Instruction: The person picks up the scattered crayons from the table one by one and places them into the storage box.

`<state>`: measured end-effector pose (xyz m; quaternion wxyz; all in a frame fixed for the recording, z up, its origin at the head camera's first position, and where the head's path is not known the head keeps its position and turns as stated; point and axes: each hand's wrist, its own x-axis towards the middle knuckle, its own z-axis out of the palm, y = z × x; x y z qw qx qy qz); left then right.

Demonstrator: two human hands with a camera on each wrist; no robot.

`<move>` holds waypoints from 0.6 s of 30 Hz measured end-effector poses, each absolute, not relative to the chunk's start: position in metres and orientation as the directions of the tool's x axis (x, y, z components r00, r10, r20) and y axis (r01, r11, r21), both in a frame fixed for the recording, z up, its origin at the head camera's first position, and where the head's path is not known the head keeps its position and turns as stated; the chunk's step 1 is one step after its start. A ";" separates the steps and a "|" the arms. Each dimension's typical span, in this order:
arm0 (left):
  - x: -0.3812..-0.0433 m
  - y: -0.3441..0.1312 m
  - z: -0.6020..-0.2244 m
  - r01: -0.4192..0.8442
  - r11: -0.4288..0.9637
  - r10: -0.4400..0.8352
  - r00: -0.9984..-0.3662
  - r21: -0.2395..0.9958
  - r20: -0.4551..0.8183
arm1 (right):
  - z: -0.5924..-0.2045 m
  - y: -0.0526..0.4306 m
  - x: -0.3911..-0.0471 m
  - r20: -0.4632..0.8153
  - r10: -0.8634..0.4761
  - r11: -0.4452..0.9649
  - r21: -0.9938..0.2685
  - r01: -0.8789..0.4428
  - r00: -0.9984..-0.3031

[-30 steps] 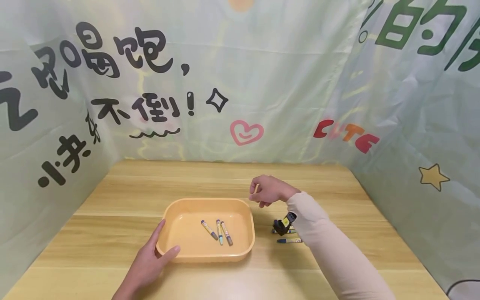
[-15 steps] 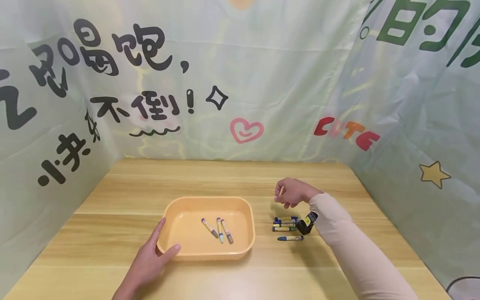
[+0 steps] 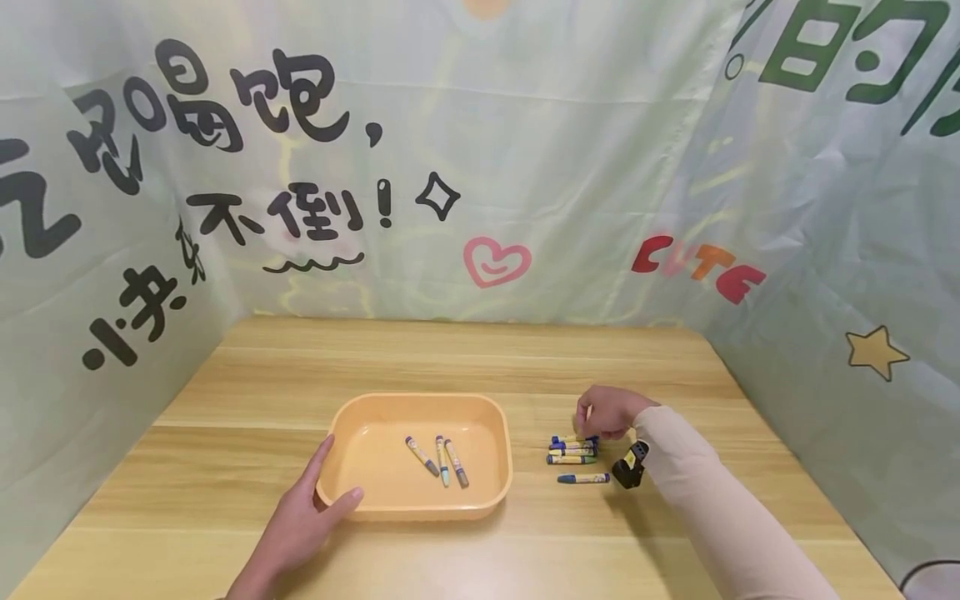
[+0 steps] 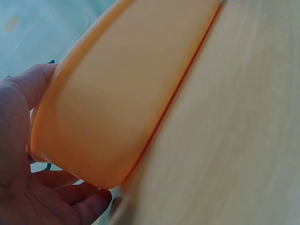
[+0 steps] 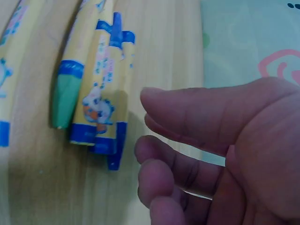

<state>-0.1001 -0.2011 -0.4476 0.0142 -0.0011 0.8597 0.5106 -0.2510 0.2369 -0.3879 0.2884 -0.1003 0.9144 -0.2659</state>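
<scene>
My left hand (image 3: 303,508) grips the left end of an orange plastic tray (image 3: 412,510), thumb over the near rim. In the left wrist view, the fingers (image 4: 89,201) wrap round the tray's corner (image 4: 93,164). Three crayons (image 3: 422,457) with yellow wrappers lie inside the tray. My right hand (image 3: 611,410) is just beyond a bunch of several crayons (image 3: 572,459) on the table. Its thumb and fingers stand apart beside the bunch in the right wrist view, holding nothing; a green crayon (image 5: 68,98) shows there among the blue-banded ones.
A single dark-blue-tipped crayon (image 3: 583,479) lies nearer than the bunch. The wooden table (image 3: 420,358) ends against printed cloth walls (image 3: 585,208) at the back and both sides. A black wrist camera (image 3: 630,465) hangs below my right sleeve.
My right hand has moved right and down, from beside the tray's far right corner to the crayon bunch. The left hand and the tray stay where they were.
</scene>
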 end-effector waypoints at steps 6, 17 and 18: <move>-0.101 -0.201 -0.449 -0.020 0.482 0.013 -0.999 0.876 -0.029 | -0.394 0.239 -0.250 -0.494 -0.350 0.840 -0.542 -0.032 -0.796; -0.101 -0.201 -0.447 -0.012 0.495 0.008 -1.000 0.869 -0.019 | -0.397 0.240 -0.252 -0.422 -0.387 0.864 -0.476 -0.163 -0.820; -0.101 -0.201 -0.447 -0.012 0.494 0.009 -1.000 0.870 -0.019 | -0.397 0.240 -0.253 -0.416 -0.391 0.865 -0.470 -0.175 -0.821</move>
